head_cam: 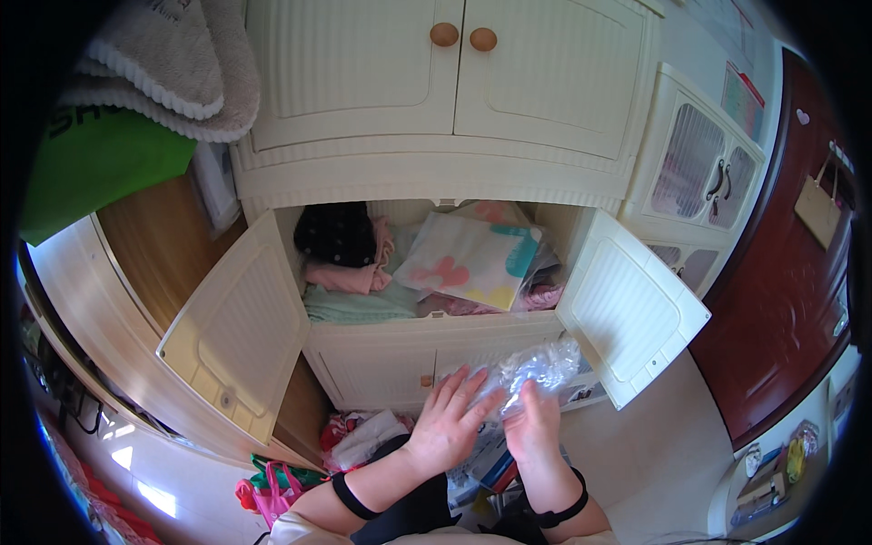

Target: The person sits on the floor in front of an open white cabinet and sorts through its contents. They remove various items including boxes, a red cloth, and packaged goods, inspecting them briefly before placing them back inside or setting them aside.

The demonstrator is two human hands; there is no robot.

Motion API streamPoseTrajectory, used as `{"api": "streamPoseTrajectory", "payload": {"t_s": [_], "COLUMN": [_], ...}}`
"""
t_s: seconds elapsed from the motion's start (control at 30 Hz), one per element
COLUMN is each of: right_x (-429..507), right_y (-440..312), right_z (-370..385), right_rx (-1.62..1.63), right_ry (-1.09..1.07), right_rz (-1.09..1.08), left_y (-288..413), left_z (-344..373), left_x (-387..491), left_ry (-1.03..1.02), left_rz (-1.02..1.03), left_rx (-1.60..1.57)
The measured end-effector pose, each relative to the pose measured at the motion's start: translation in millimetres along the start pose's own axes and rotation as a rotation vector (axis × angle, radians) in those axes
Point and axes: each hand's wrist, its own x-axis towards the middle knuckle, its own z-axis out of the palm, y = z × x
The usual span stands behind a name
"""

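My right hand [535,422] holds a crumpled clear plastic bag [538,371], its thumb pressed on the film. My left hand [449,422] lies against the bag's left side, fingers spread and pointing up. Beyond both hands is a cream plastic cabinet, its middle compartment open. Inside, a white printed packet [470,259] with pink, teal and yellow shapes rests over folded fabric. A black dotted cloth [334,235] sits on pink cloth [347,276] at the left, above pale green fabric [361,304].
The left door [238,340] and right door [630,310] stick out on either side. Upper doors [354,61] are closed. Bagged items [368,439] and a pink bag [276,490] lie low at the left. A green bag [102,170] hangs upper left. A dark red door [783,259] stands at right.
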Motion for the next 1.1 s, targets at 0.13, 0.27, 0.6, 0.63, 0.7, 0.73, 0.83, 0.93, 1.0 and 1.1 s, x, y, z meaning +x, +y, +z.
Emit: {"api": "streamPoseTrajectory", "payload": {"t_s": [0.13, 0.27, 0.6, 0.63, 0.7, 0.73, 0.83, 0.93, 1.0, 1.1], "right_x": [3, -4, 4, 6, 11, 13, 17, 17, 22, 29], "right_y": [-4, -5, -6, -4, 5, 11, 37, 83, 129, 207], "right_z": [-6, -8, -11, -13, -17, -20, -30, -45, -52, -57], "right_rx": [0.089, 0.09, 0.04, 0.061, 0.108, 0.121, 0.11, -0.092, -0.298, -0.555], "right_ry": [0.034, -0.013, -0.02, -0.009, 0.071, 0.074, 0.07, 0.042, 0.032, -0.015], "right_rz": [-0.028, 0.026, -0.068, -0.059, 0.019, 0.05, 0.197, 0.413, 0.514, 0.538], "left_y": [0, -19, -20, -19, -24, -30, -63, -110, -141, -159], "left_z": [-7, -13, -14, -14, -16, -17, -26, -35, -39, -25], "left_x": [-2, -4, -15, -16, -20, -22, -36, -67, -92, -138], "left_ry": [0.167, -0.078, -0.133, -0.151, -0.212, -0.251, -0.215, -0.288, -0.288, -0.339], "left_rz": [-0.162, -0.464, -0.478, -0.474, -0.526, -0.56, -0.468, -0.703, -0.762, -0.832], "left_rx": [-0.44, -0.668, -0.852, -0.838, -0.782, -0.76, -0.68, -0.52, -0.386, -0.055]}}
